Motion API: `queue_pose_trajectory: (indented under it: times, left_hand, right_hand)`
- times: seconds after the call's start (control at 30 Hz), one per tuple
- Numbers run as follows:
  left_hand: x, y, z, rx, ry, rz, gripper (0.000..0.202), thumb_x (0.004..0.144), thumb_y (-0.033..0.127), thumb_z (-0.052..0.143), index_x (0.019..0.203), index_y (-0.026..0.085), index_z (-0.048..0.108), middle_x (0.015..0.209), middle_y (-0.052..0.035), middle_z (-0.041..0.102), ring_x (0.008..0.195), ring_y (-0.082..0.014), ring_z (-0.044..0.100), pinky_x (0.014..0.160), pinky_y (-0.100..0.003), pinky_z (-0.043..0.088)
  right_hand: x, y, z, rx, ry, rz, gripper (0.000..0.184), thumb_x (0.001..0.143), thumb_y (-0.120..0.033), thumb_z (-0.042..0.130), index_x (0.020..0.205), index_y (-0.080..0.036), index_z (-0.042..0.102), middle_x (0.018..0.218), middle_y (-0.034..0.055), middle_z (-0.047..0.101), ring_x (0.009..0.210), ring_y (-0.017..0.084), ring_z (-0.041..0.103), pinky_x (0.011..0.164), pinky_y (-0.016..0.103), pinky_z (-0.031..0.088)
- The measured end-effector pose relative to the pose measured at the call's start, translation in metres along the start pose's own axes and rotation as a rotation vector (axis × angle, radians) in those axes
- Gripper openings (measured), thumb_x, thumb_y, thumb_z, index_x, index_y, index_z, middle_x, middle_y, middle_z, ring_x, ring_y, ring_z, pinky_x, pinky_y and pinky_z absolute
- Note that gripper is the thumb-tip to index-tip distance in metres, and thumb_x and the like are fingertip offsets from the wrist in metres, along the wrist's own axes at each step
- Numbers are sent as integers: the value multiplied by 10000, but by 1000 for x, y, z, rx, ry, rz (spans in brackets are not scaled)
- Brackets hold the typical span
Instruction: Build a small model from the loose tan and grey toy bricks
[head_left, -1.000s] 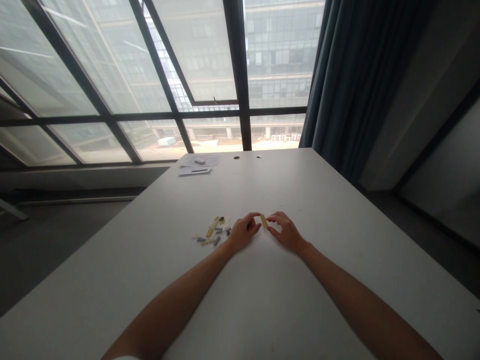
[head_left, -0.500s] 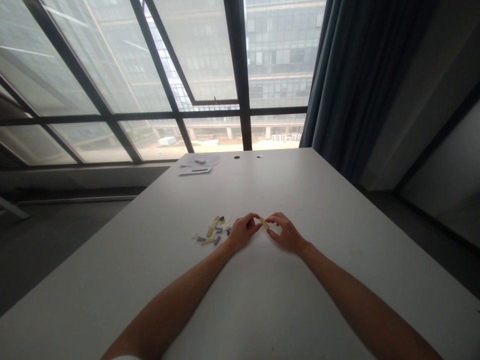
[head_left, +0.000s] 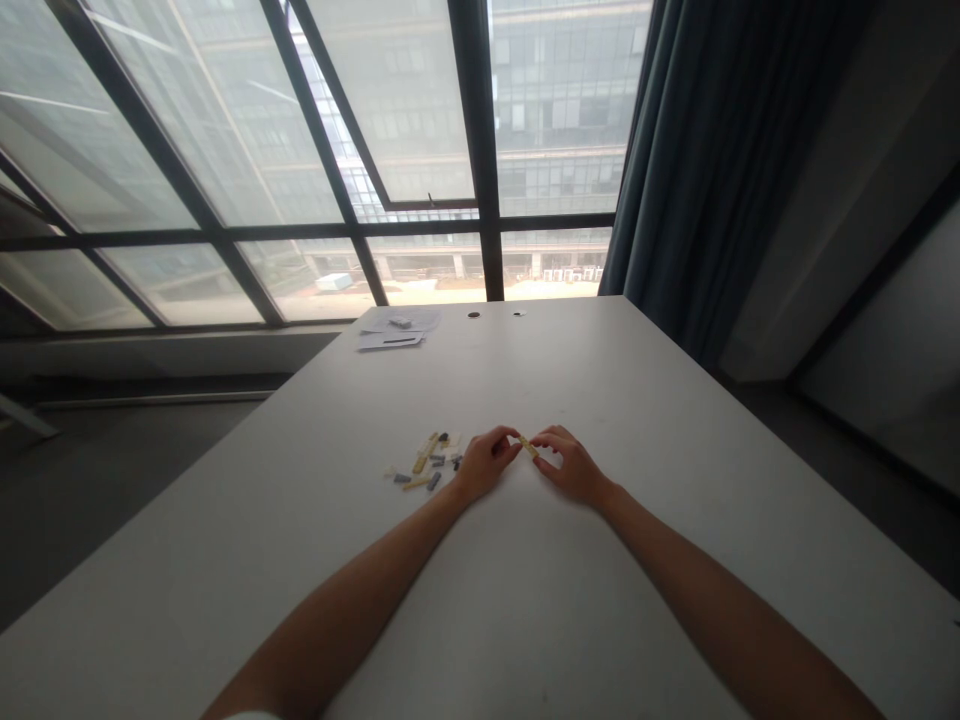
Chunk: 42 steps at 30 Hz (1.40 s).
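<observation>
Brick, yellowish, small and oblong, slants down to the right just below and right of the frame's centre; 1 second ago it stood steeper, with a broader face showing. Both hands have barely moved. The right hand pinches it between thumb and fingers; the left hand has its fingertips at the upper-left end, though I cannot tell whether they clamp it. Left of the hands, yellowish and grey pieces lie scattered on the smooth white table.
</observation>
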<state>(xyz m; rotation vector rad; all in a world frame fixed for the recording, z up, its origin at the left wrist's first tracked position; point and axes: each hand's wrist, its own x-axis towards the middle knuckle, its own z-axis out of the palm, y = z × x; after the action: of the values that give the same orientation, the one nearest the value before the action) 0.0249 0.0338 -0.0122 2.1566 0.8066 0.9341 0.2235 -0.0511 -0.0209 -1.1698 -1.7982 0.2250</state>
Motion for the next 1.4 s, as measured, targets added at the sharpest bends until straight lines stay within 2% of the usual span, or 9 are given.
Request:
queue_pose_trajectory:
  times: [0.13,0.27,0.37,0.53,0.77,0.97,1.17,1.3,1.4]
  left_hand:
    - [0,2,-1,-50,3,-12,251,910,381,595,976,159,694,613,46,556,557,-85,455,559,-201,363]
    - [1,1,-1,-121,-1,-58,279,900,422,619,960,158,685,668,7,666,550,-101,566,566,-209,423]
    - [1,3,-3,-101,-1,-78,278,883,416,647,970,159,706,651,-6,679,576,-121,603,576,-216,432]
    - [2,3,-5,-57,49,-36,256,861,402,664,931,166,734,729,-16,673,598,-105,535,577,-212,417]
    - [-1,3,-4,-34,89,4,201,830,346,685,920,169,716,680,30,579,555,-72,460,546,-186,384]
    - [-1,5,-4,2,53,47,193,839,345,685,927,176,716,683,28,571,565,-76,473,559,-189,393]
    - [-2,2,-4,11,48,57,195,845,344,678,936,175,712,675,30,568,575,-77,478,566,-186,402]
    - [-3,3,-4,16,28,67,189,848,337,679,946,177,707,695,22,586,586,-80,486,570,-189,411]
    - [-3,3,-3,-17,13,102,228,854,296,666,1051,181,680,853,-15,662,648,-87,532,580,-188,429]
  right_hand:
    - [0,1,0,-14,13,-7,181,895,-167,614,1048,-240,676,998,56,655,988,212,591,880,384,508]
    - [1,-1,-2,-8,13,-11,196,904,-163,608,1061,-249,686,1006,55,657,998,214,594,887,389,508]
    - [1,-2,-2,5,7,-12,223,905,-154,611,1087,-256,688,1014,53,657,1012,212,595,901,387,508]
    - [1,2,-1,0,14,-23,246,903,-142,598,1098,-260,688,1016,59,657,1009,219,597,895,394,513]
    - [0,3,-1,-12,25,0,342,827,-144,673,1152,-247,649,1040,66,652,1001,230,589,857,394,523]
    - [2,5,-1,-29,76,-19,97,882,-193,659,963,-245,673,947,51,651,948,223,593,840,388,515]
    - [3,5,-1,-84,69,-49,226,838,-208,728,1053,-247,674,1014,61,664,995,246,588,877,417,511]
    - [4,2,-2,-100,77,-53,130,855,-156,685,945,-249,691,920,47,666,935,234,595,833,386,512]
    - [5,1,-2,-96,106,-59,110,866,-150,666,921,-244,687,902,46,661,920,227,593,824,376,505]
